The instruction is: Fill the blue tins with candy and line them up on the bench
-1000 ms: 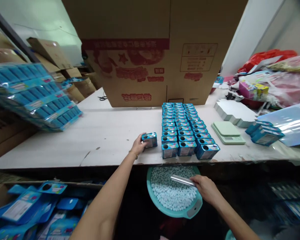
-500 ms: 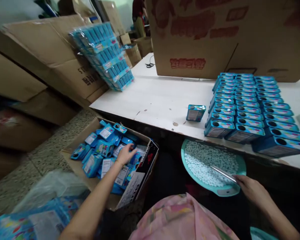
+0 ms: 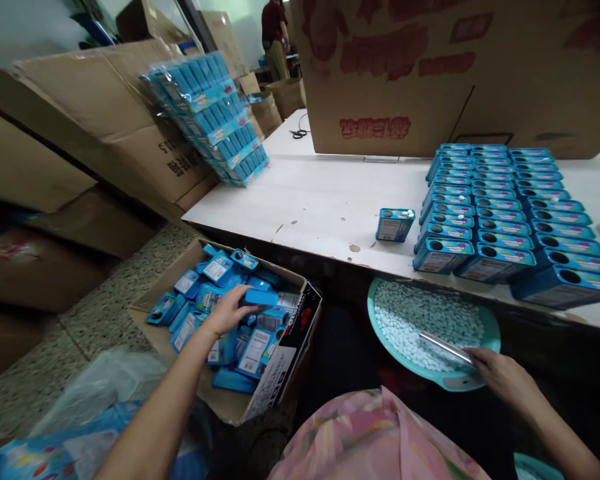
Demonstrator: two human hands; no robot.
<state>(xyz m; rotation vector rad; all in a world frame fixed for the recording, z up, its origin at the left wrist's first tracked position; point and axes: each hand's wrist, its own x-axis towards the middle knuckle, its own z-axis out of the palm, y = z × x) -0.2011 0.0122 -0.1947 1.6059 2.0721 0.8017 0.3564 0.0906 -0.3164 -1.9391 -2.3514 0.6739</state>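
My left hand [image 3: 230, 309] is closed on a small blue box [image 3: 261, 297] above the jumbled boxes in an open carton [image 3: 275, 383]. My right hand [image 3: 497, 370] grips the end of a shiny metal scoop [image 3: 445, 347], which looks like a narrow trough or tube. The scoop's far end rests among small pale pellets [image 3: 405, 327] that look like candies, in a turquoise basin [image 3: 460, 381]. A single blue box [image 3: 395, 225] stands upright on the white table, apart from the others.
Rows of upright blue boxes with dark round openings [image 3: 500, 213] fill the right of the white table [image 3: 320, 193]. A large cardboard box [image 3: 390, 80] stands behind. Wrapped stacked packs [image 3: 215, 120] lean at the left, near scissors [image 3: 299, 134]. Another person [image 3: 275, 40] stands far back.
My left hand has taken hold of a blue box and lifted it a little from the pile. My right hand and the scoop are almost unmoved. The view has shifted slightly.
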